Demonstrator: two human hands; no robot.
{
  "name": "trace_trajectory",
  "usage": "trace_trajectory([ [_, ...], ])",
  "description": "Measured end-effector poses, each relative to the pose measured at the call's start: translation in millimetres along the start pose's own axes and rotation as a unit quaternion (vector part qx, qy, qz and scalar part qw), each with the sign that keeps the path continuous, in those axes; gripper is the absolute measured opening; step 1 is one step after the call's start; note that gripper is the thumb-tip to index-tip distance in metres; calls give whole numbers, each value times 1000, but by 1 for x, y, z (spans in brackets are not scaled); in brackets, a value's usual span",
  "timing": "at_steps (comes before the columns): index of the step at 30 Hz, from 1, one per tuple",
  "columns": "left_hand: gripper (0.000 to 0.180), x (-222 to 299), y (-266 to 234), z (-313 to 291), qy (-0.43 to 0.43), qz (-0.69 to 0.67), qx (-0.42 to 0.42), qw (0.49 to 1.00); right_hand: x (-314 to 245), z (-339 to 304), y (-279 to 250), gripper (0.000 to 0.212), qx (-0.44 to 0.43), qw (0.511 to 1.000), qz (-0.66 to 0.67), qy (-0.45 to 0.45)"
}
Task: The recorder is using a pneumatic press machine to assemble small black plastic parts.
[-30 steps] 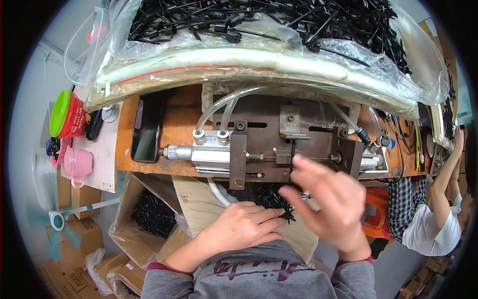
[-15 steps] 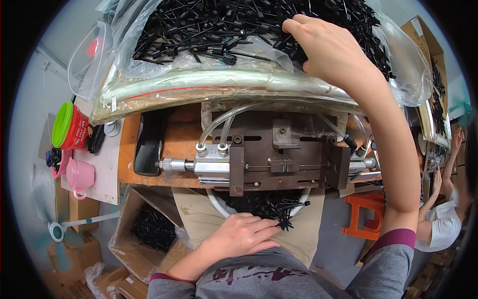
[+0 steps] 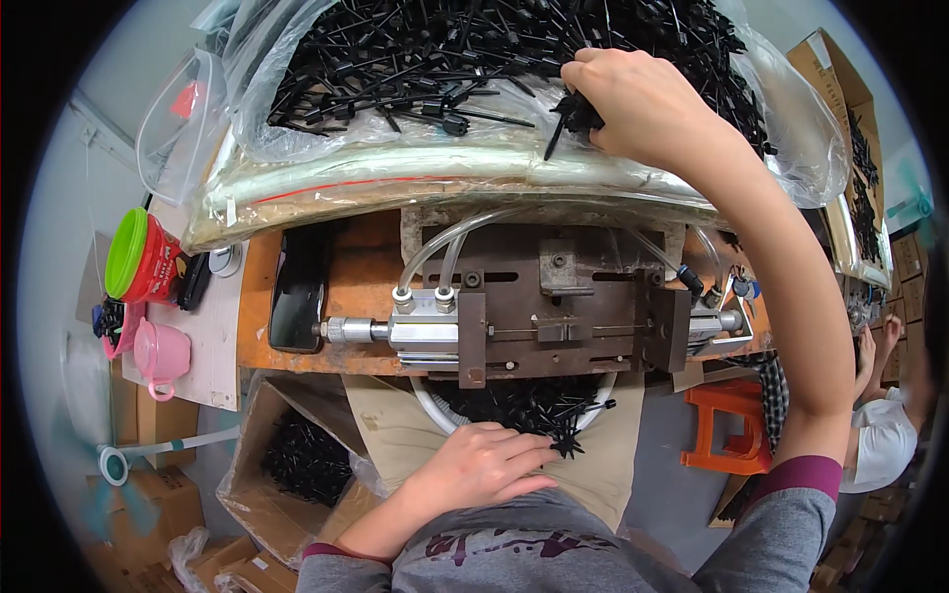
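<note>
My right hand [image 3: 647, 104] is closed around a small bunch of black plastic stick-like parts [image 3: 575, 117], at the front of a large heap of the same parts [image 3: 415, 59]. Long thin stems and ribbed heads show on them. My left hand [image 3: 484, 463] lies with fingers stretched out over the near side of a white-rimmed basin [image 3: 427, 403] on my lap. Its fingertips are by a star-headed black part [image 3: 566, 444]; whether they press on it I cannot tell. More black parts [image 3: 504, 400] fill the basin.
Ahead of me a brown metal fixture [image 3: 514, 267] with silver air cylinders [image 3: 425, 336] and clear hoses sits on a wooden bench. A phone [image 3: 299, 292], a pink cup [image 3: 161, 351] and a red tub [image 3: 158, 262] are left. Below stand a carton [image 3: 259, 474] and an orange stool [image 3: 707, 425].
My right hand has pulled slightly back toward me from the heap, and black parts now show in its grip. My left hand has stayed in place.
</note>
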State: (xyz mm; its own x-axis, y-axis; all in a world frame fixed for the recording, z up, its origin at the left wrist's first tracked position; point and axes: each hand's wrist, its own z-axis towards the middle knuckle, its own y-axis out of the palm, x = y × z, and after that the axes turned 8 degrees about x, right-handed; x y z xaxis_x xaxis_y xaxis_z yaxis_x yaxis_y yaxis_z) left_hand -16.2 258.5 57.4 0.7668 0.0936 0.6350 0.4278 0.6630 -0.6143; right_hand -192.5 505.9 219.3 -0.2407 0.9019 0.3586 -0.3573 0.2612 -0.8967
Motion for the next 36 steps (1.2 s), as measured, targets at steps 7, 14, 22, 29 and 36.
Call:
trace_trajectory([
  [7,28,0,-1,-2,-1,0,8,1000,25,-7,-18,27,97,951,272,109],
  [14,32,3,-2,4,8,-2,10,1000,43,4,-36,20,79,827,497,249],
  [22,37,5,-4,4,6,2,7,1000,57,-1,-40,12,118,690,650,294],
  [29,43,10,-6,6,10,4,-5,1000,50,-7,-33,12,104,642,688,323],
  [36,48,18,-13,12,15,12,-7,1000,66,-21,-31,17,166,581,737,301],
])
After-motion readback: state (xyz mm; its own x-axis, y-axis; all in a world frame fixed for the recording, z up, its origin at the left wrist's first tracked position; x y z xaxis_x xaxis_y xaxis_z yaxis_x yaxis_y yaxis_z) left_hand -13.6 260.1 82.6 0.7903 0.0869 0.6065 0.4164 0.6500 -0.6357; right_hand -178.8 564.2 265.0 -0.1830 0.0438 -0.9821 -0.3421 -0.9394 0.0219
